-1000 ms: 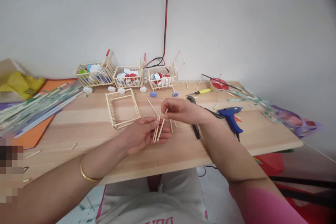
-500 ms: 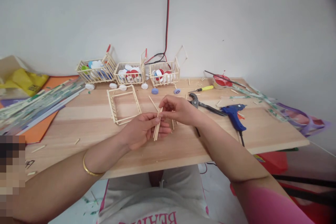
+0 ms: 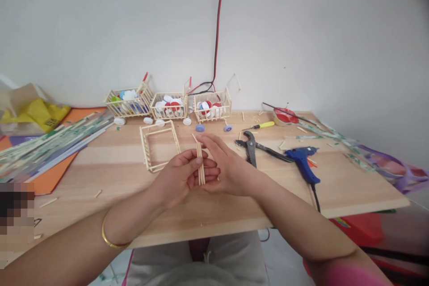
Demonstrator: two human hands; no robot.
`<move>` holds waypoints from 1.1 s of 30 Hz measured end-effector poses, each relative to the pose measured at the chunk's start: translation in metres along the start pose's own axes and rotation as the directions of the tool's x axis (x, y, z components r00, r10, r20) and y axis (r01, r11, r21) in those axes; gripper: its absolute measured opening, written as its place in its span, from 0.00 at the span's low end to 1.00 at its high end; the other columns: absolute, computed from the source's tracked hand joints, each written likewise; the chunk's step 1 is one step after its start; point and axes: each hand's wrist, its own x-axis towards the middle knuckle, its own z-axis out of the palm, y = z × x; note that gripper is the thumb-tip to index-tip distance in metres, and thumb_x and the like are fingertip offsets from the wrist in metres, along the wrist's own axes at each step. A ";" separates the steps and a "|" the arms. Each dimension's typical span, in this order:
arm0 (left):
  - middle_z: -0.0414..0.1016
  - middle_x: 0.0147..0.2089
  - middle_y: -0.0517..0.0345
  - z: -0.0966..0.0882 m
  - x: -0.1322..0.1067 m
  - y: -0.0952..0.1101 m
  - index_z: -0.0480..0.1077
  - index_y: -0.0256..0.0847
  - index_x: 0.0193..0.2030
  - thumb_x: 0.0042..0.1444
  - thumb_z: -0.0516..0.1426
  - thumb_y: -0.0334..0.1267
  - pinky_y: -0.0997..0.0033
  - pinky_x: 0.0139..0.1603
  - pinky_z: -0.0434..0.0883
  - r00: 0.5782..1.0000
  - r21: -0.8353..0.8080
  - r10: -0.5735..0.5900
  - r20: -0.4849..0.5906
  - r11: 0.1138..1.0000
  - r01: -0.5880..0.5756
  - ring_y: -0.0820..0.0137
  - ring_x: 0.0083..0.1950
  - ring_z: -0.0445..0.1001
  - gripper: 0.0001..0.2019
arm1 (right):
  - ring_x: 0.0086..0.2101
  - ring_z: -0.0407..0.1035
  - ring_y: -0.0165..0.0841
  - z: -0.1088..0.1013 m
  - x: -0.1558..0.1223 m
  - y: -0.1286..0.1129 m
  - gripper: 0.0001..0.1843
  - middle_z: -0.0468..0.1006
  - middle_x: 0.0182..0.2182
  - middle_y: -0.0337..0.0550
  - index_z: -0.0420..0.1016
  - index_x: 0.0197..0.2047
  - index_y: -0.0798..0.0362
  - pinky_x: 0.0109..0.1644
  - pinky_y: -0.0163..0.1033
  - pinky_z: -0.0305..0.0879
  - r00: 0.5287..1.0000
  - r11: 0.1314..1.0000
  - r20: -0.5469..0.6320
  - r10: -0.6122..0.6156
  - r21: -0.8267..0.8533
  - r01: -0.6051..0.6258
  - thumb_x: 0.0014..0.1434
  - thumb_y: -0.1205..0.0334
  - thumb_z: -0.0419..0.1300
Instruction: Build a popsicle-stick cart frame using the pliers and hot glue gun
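In my left hand (image 3: 182,172) is a small bundle of thin wooden sticks (image 3: 201,167), held nearly upright between thumb and fingers. Around its right side curves my right hand (image 3: 231,167), fingers apart and stretched, one fingertip by the top ends and the thumb by the bottom ends; whether it presses on them I cannot tell. Another stick's tip shows just above the bundle, partly hidden by my hands. A rectangular stick frame (image 3: 160,146) lies on the wooden table beyond my left hand.
Three small stick carts (image 3: 212,106) with bottle caps stand along the wall. To the right lie pliers (image 3: 250,145), a yellow-handled knife (image 3: 264,125), a blue glue gun (image 3: 303,161) and a red-lined bowl (image 3: 285,116). Bundled strips (image 3: 50,145) cover the left side.
My right hand has let go of the upper part of the sticks and opened out around their right side. The bundle stands more upright in my left hand. The view has tilted slightly upward.
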 end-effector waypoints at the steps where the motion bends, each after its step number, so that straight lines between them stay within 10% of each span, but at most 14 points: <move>1: 0.78 0.37 0.49 0.000 0.000 0.000 0.68 0.35 0.40 0.56 0.57 0.30 0.64 0.40 0.76 1.000 0.008 0.001 0.002 1.000 -0.001 0.65 0.36 0.79 0.05 | 0.61 0.51 0.42 0.000 0.000 0.001 0.53 0.53 0.61 0.57 0.41 0.67 0.53 0.62 0.47 0.55 1.000 1.000 0.000 0.016 0.003 -0.016 0.45 0.60 0.67; 19: 0.78 0.35 0.52 -0.002 -0.001 -0.002 0.68 0.37 0.42 0.54 0.60 0.33 0.67 0.39 0.75 0.998 0.034 0.063 -0.015 0.997 -0.062 0.69 0.34 0.78 0.09 | 0.55 0.60 0.44 0.013 0.002 0.009 0.54 0.62 0.57 0.57 0.43 0.66 0.55 0.58 0.49 0.58 0.999 0.997 -0.051 0.012 -0.070 -0.016 0.41 0.58 0.68; 33: 0.78 0.35 0.53 0.000 -0.001 0.001 0.71 0.36 0.43 0.53 0.61 0.36 0.66 0.41 0.74 0.994 0.080 0.106 -0.008 0.991 -0.105 0.70 0.33 0.77 0.11 | 0.44 0.68 0.40 0.020 0.003 0.009 0.63 0.71 0.49 0.53 0.25 0.68 0.54 0.51 0.48 0.60 0.994 0.990 -0.096 -0.046 -0.134 0.033 0.42 0.60 0.67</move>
